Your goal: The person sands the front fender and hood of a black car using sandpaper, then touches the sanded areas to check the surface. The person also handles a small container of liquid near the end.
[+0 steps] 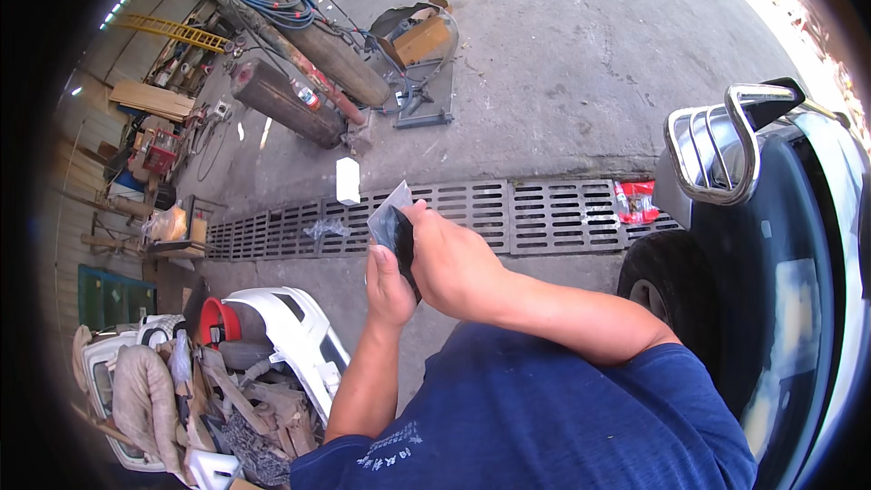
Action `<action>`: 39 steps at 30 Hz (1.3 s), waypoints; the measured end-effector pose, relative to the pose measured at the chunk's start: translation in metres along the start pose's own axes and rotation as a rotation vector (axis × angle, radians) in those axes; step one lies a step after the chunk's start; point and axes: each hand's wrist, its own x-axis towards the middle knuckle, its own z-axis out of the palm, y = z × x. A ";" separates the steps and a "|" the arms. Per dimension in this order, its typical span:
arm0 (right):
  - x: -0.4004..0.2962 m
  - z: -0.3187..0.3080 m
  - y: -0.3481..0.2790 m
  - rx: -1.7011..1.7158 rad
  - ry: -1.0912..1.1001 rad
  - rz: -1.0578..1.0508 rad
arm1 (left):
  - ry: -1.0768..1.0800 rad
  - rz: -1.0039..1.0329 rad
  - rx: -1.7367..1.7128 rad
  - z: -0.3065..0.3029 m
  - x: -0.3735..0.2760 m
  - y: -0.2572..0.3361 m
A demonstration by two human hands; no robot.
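My left hand (390, 284) is closed around the lower edge of a thin, flat, dark object (405, 245), whose exact kind I cannot tell. My right hand (452, 262) grips the same object from the other side, its fingers partly hiding it. A clear plastic sheet or sleeve (389, 212) juts out above the fingers, against the dark object. On the floor beyond my hands, a small white box (348, 180) stands by the edge of a slotted metal drain grate (469, 207). Crumpled clear plastic (326, 227) lies on the grate.
To my right is a vehicle with a patched dark fender (782, 252), chrome guard (714, 150) and tyre (670, 279). Gas cylinders (286, 102) lean by a rusty pole (299, 54). A white bumper (299, 333) and scrap lie at lower left. A red packet (637, 202) rests by the grate.
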 end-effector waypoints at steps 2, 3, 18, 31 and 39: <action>-0.015 0.005 -0.010 0.008 -0.004 -0.089 | 0.036 -0.023 -0.075 0.000 0.001 0.000; -0.018 0.009 -0.012 -0.005 -0.007 -0.120 | 0.058 -0.052 -0.126 -0.002 0.004 0.003; 0.006 0.002 -0.002 -0.007 -0.019 0.009 | 0.021 0.013 -0.039 -0.005 0.002 0.002; -0.012 0.018 -0.014 0.010 -0.011 -0.086 | 0.103 -0.103 -0.154 -0.010 -0.005 -0.007; 0.002 0.008 -0.005 0.001 -0.038 -0.010 | 0.079 0.007 -0.122 -0.009 -0.009 -0.015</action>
